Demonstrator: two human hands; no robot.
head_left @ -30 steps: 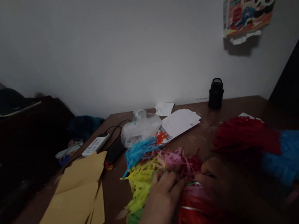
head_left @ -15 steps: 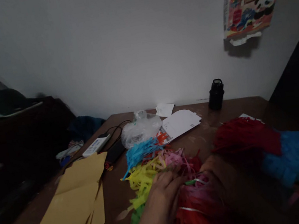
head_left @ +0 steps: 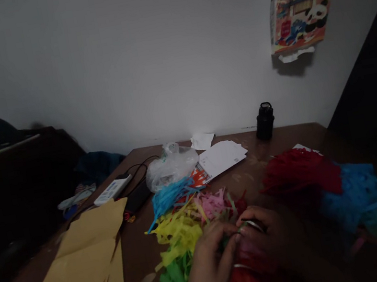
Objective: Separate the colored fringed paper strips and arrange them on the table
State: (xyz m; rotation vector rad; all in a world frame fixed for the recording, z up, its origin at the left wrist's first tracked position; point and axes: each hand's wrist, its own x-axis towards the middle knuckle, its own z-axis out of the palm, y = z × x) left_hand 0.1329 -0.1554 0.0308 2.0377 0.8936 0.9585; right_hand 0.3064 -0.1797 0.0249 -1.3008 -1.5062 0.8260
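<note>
Dim brown table (head_left: 137,262), bare wall behind. Left hand (head_left: 210,254) and right hand (head_left: 268,234) pinched fingertip to fingertip on a thin strip (head_left: 238,232) atop the shredded-paper pile (head_left: 180,227), at 6 o'clock. Best held lightly, probably, to avoid tearing.

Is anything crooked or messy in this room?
Yes. The panda poster on the wall hangs tilted, its bottom edge curled and ragged. Colourful paper strips lie in a loose tangle on the table.
</note>
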